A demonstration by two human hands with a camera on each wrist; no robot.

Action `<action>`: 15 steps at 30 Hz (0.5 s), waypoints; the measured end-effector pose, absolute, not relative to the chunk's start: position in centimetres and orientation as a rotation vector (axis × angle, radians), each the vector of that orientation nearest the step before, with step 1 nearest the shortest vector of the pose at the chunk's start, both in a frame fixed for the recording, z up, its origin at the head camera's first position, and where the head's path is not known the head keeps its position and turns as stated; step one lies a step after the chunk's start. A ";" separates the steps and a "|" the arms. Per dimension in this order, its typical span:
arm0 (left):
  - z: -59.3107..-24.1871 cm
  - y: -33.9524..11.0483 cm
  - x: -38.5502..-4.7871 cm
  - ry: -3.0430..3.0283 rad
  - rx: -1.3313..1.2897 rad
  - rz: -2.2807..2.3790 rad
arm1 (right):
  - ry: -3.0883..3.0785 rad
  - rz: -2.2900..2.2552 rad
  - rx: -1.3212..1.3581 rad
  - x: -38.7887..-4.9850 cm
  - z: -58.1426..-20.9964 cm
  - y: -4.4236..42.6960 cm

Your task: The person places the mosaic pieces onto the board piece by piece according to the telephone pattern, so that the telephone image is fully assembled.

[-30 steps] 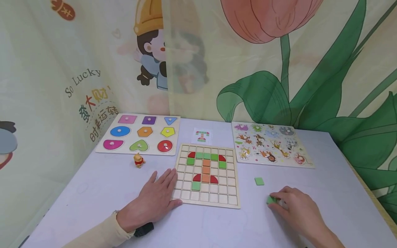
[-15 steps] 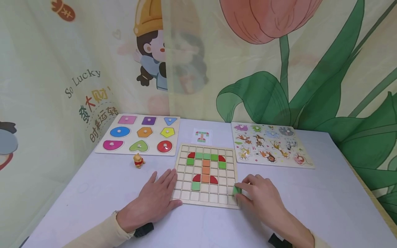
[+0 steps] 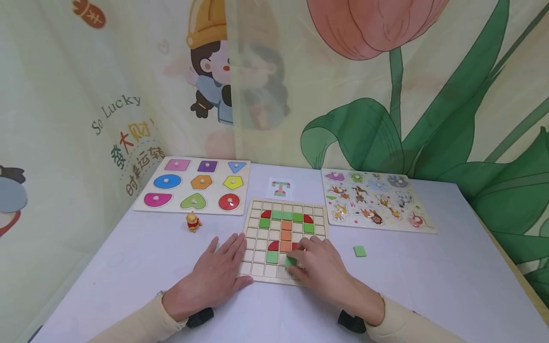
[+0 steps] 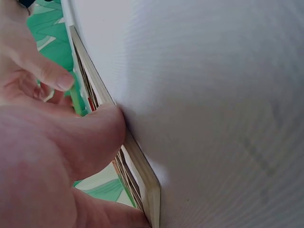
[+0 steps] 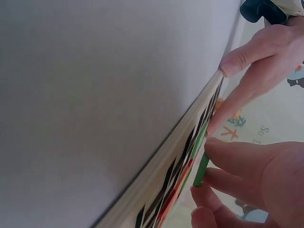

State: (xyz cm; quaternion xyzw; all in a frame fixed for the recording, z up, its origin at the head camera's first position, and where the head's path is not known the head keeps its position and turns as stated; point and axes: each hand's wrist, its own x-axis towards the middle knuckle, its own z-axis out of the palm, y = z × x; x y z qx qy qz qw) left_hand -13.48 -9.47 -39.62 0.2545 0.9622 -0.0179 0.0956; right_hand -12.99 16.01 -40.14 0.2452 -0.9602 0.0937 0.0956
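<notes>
My right hand (image 3: 323,267) pinches a green square tile (image 5: 202,169) between thumb and fingers, over the lower part of the wooden grid board (image 3: 271,271). In the right wrist view the tile is tilted on edge, close to the board's surface. Fingers straight, my left hand (image 3: 214,271) lies along the board's left side, its thumb touching the near edge in the left wrist view. Green squares, orange squares (image 3: 286,235) and red quarter-round tiles (image 3: 273,246) sit in the grid in a T-like pattern. My right hand partly covers the red tile at lower right.
A loose green tile (image 3: 360,251) lies right of the board. Behind the board is a small pattern card (image 3: 280,189). A shape puzzle (image 3: 195,191) stands back left, an animal puzzle (image 3: 377,202) back right. A small bear figure (image 3: 193,222) stands near the shape puzzle.
My right hand has carried the green tile leftward from the table at right to above the board's lower rows. The left hand has stayed in place.
</notes>
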 end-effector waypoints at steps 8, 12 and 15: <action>-39.6 -9.3 -13.5 2.855 0.760 -0.058 | -2.896 0.335 0.733 -13.9 -40.6 14.9; -39.5 -9.3 -13.5 2.854 0.759 -0.059 | -2.894 0.327 0.741 -14.4 -40.7 14.8; -39.5 -9.4 -13.6 2.855 0.756 -0.053 | -2.883 0.319 0.759 -14.6 -40.6 14.6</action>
